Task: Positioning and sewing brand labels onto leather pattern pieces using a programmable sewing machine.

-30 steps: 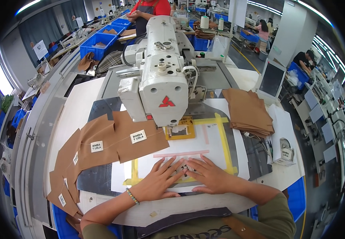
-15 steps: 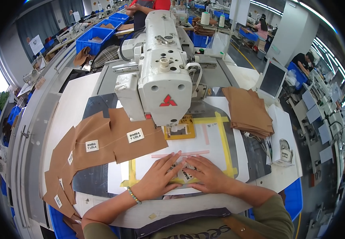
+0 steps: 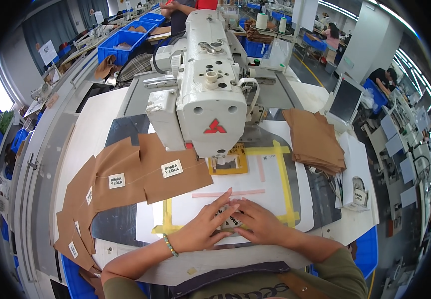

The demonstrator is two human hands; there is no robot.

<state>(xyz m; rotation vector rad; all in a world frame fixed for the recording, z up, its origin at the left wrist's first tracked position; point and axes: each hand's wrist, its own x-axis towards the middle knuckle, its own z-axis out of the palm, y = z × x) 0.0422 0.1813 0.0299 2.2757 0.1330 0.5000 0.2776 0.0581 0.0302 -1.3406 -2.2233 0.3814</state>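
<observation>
My left hand (image 3: pixel 200 230) and my right hand (image 3: pixel 260 224) meet over small white printed labels (image 3: pixel 229 221) near the front of a yellow-taped white sheet (image 3: pixel 185 207). Both sets of fingers curl in on the labels, my left index finger reaching farther forward, partly hiding them. Beyond my fingertips sits a yellow frame (image 3: pixel 240 169) under the head of a white industrial sewing machine (image 3: pixel 203 112). Brown cut pieces (image 3: pixel 118 159), with white labels on them and thread running across, lie to the left.
A stack of brown pieces (image 3: pixel 310 137) lies at right, beside a small screen (image 3: pixel 344 102) and a white box (image 3: pixel 350 154). Behind are blue bins (image 3: pixel 116 47) and spools (image 3: pixel 261 21). A co-worker's arms (image 3: pixel 173 7) show at the back; other people (image 3: pixel 385 77) work at right.
My hands have drawn closer together, fingers moving from spread and flat to curled over the labels. My left index finger has slid slightly forward. The view has shifted a little.
</observation>
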